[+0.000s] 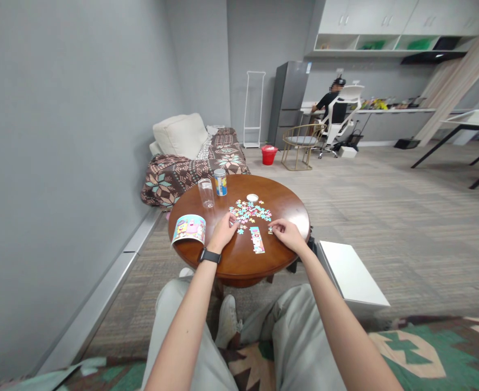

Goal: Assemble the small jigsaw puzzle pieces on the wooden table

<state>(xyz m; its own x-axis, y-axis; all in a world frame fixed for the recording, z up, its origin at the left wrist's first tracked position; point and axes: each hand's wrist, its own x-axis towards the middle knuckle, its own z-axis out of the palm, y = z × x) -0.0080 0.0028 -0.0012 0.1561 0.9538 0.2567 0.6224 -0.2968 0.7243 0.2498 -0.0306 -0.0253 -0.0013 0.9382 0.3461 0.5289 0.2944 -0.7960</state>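
Note:
A heap of loose pastel puzzle pieces (251, 210) lies on a round brown table (288, 206). A narrow strip of joined pieces (257, 240) lies nearer me. My left hand (224, 231), a black watch on its wrist, rests with its fingers curled at the left edge of the heap. My right hand (287, 233) pinches a small puzzle piece (270, 229) just right of the strip.
On the table also stand a clear glass (206, 193), a blue and yellow can (220, 182), a small white lid (252, 197) and a curled picture sheet (189, 228). A white box (351, 274) stands at the right. A sofa (190, 163) is behind; a person (332, 106) sits far off.

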